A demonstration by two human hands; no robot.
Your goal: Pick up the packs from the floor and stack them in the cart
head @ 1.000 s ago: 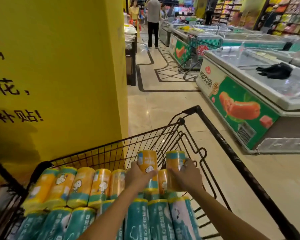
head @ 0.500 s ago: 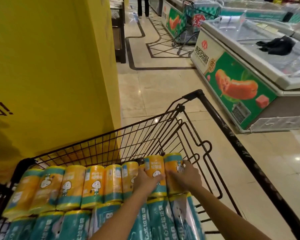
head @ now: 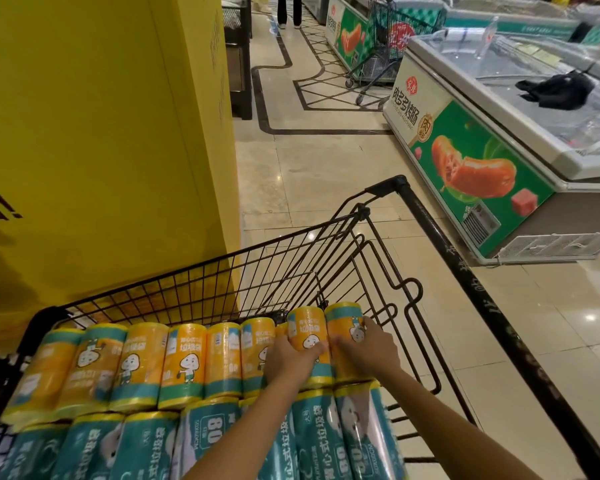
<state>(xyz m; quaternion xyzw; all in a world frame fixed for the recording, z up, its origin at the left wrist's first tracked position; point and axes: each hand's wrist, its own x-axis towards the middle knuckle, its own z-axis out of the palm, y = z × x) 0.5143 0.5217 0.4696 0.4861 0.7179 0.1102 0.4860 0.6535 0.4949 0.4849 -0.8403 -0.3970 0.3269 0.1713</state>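
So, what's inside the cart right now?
A row of yellow packs, teal packs nearer; left hand and right hand hold the rightmost pack. Anything beneath them is covered.

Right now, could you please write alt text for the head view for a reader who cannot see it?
A person's left grip and right grip hold a yellow pack at the right end of a row of yellow packs in a wire cart, with teal packs nearer the camera. A yellow pillar stands left, a freezer right.
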